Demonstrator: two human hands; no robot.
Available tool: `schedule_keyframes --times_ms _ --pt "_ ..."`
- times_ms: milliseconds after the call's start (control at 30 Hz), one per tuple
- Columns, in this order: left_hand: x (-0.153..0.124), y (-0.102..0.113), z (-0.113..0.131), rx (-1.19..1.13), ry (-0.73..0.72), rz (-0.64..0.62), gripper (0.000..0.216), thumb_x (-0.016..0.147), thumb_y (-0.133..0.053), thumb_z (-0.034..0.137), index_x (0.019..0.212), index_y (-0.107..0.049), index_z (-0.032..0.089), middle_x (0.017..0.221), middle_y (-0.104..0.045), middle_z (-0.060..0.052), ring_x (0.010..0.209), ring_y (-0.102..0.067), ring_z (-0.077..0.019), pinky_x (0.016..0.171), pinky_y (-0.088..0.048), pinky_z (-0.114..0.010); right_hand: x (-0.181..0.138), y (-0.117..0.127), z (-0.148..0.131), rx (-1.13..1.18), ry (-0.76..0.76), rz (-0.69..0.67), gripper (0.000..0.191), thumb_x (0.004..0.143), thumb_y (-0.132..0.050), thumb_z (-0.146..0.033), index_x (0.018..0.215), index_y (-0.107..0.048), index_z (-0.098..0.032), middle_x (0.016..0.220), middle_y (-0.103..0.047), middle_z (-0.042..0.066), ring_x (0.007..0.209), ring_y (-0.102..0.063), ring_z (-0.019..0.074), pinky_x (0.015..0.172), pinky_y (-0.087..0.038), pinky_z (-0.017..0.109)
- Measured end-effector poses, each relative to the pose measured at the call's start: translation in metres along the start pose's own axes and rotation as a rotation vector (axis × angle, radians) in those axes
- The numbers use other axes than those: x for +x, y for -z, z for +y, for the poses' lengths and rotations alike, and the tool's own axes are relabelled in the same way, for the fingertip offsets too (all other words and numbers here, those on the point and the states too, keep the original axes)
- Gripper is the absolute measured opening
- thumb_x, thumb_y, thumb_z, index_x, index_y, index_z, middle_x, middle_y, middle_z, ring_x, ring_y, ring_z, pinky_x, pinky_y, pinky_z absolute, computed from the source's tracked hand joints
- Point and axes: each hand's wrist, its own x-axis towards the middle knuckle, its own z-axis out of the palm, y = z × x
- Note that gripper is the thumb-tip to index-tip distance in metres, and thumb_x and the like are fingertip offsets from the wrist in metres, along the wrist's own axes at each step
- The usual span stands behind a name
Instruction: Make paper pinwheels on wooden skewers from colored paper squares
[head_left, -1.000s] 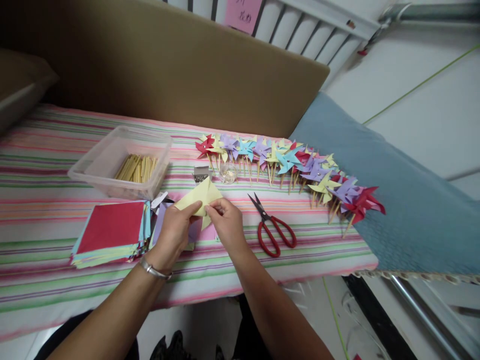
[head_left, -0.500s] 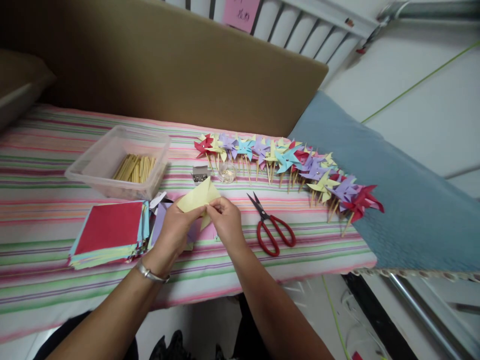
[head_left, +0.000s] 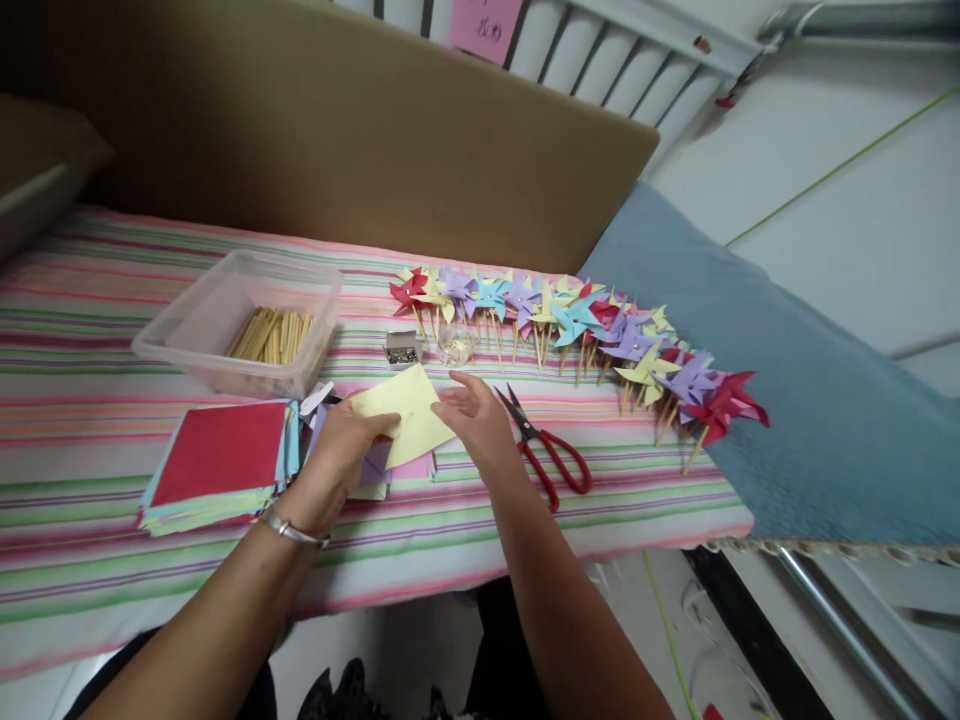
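Note:
A yellow paper square [head_left: 416,415] is held above the table, nearly flat, with a small mark or crease near its middle. My left hand [head_left: 339,445] pinches its left side, thumb on top. At the paper's right edge, my right hand [head_left: 478,415] has its fingers apart; its thumb is at or very near the edge, and whether it touches I cannot tell. Beneath the paper lie purple and pink sheets [head_left: 411,468], partly covered. Red-handled scissors [head_left: 551,455] rest just right of my right hand, blades pointing away.
Left, a stack of coloured paper squares [head_left: 225,455] lies before a clear plastic tub [head_left: 176,350] of short sticks [head_left: 271,335]. A small box of metal pins [head_left: 403,352] and a round clear container [head_left: 454,346] stand behind the paper. Finished pinwheels [head_left: 577,318] line the back right. Cardboard [head_left: 360,130] rises behind.
The yellow paper was folded or bent between both hands and is now opened flat. My right hand has loosened its pinch and moved right; my left hand keeps its hold.

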Motion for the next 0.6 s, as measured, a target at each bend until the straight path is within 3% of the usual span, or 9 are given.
schedule_keyframes --times_ms 100,167,367,500,600 --pt "-0.001 0.000 -0.002 0.062 0.025 -0.065 0.042 0.043 -0.079 0.015 0.084 -0.069 0.010 0.069 -0.070 -0.006 0.056 -0.061 -0.0172 0.051 -0.046 -0.026 -0.001 0.000 0.003 0.181 -0.126 -0.230 0.067 0.062 -0.072 -0.023 0.125 -0.049 -0.020 0.090 -0.071 0.005 0.077 -0.068 0.0209 0.066 -0.053 0.032" --pt "-0.001 -0.001 -0.005 0.102 0.026 -0.107 0.041 0.045 -0.078 0.015 0.085 -0.070 0.010 0.066 -0.069 -0.005 0.052 -0.059 -0.0159 0.049 -0.045 -0.025 -0.003 -0.002 0.006 0.216 -0.137 -0.294 0.064 0.060 -0.072 -0.020 0.121 -0.052 -0.021 0.091 -0.071 0.004 0.074 -0.067 0.0204 0.061 -0.052 0.030" --pt "0.000 0.002 -0.012 0.137 0.010 -0.204 0.035 0.052 -0.078 0.017 0.085 -0.067 0.011 0.067 -0.068 -0.003 0.055 -0.059 -0.0141 0.051 -0.045 -0.023 -0.003 -0.003 0.009 0.122 -0.144 -0.268 0.051 0.058 -0.070 -0.017 0.107 -0.060 -0.022 0.092 -0.070 0.002 0.080 -0.065 0.0211 0.063 -0.051 0.029" --pt "-0.001 0.001 -0.011 0.020 0.051 -0.268 0.039 0.056 -0.079 0.021 0.092 -0.068 0.013 0.075 -0.071 -0.005 0.070 -0.065 -0.0183 0.065 -0.050 -0.027 0.000 -0.004 0.011 0.272 -0.161 -0.224 0.047 0.056 -0.070 -0.018 0.102 -0.060 -0.020 0.086 -0.069 0.001 0.071 -0.063 0.0199 0.060 -0.049 0.029" --pt "-0.005 -0.002 -0.008 -0.023 0.114 -0.295 0.034 0.056 -0.080 0.021 0.088 -0.070 0.013 0.073 -0.072 -0.005 0.069 -0.066 -0.0176 0.069 -0.050 -0.027 -0.001 -0.008 0.011 0.373 -0.148 -0.164 0.046 0.054 -0.071 -0.018 0.099 -0.060 -0.019 0.085 -0.069 0.001 0.071 -0.064 0.0197 0.065 -0.050 0.031"
